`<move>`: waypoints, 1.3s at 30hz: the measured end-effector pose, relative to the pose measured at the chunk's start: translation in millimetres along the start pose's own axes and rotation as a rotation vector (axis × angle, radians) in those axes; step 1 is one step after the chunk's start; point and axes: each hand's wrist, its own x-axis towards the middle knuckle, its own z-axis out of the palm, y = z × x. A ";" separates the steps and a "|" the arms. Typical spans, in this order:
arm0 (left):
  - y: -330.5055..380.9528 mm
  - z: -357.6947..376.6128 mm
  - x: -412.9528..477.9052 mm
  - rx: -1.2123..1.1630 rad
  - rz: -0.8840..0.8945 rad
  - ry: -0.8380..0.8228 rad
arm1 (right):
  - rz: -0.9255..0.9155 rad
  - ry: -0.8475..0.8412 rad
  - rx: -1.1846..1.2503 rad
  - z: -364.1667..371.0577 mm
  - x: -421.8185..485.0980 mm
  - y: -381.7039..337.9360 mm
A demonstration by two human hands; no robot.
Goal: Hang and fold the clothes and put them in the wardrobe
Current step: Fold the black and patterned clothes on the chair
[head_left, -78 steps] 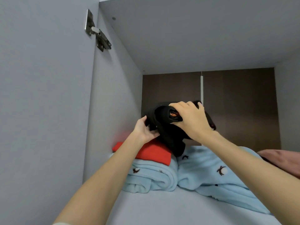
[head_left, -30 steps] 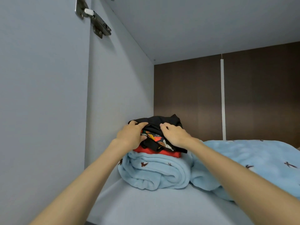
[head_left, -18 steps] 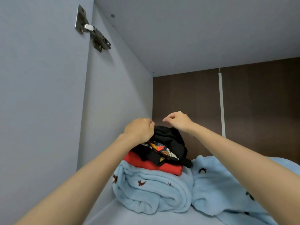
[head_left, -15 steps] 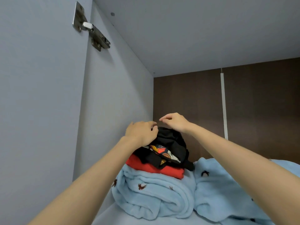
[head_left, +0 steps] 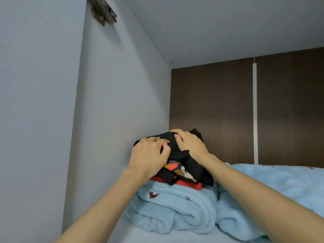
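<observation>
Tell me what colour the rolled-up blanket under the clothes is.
The blanket is light blue with little dark birds; head view.

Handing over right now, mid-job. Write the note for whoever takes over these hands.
Left hand: fingers curled into the black garment. Right hand: flat, pressing on its top.
The black garment sits on the red garment, which lies on the rolled blue blanket beside the wardrobe wall.
Done: garment folded, placed on the stack.
Left: release, withdraw both hands; other clothes are out of view.
</observation>
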 end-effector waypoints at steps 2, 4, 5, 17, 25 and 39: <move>1.0 3.3 -5.7 -0.022 -0.013 0.005 | 0.021 -0.028 -0.024 1.6 -6.4 -3.3; 2.9 2.1 -8.3 -0.027 -0.017 -0.013 | 0.048 -0.080 0.000 -1.7 -11.2 -6.0; 3.6 -0.8 -8.2 -0.026 -0.018 -0.035 | 0.062 -0.110 0.013 -5.4 -12.5 -7.4; 13.9 -60.2 -13.1 -0.093 -0.057 -0.109 | 0.025 0.192 -0.105 -76.3 -49.3 -34.0; 37.7 -119.6 -71.2 -0.211 0.020 -0.014 | 0.034 0.242 0.032 -134.3 -143.5 -81.3; 47.8 -202.2 -267.4 -0.546 0.140 -0.091 | 0.195 0.246 -0.168 -145.1 -384.0 -196.0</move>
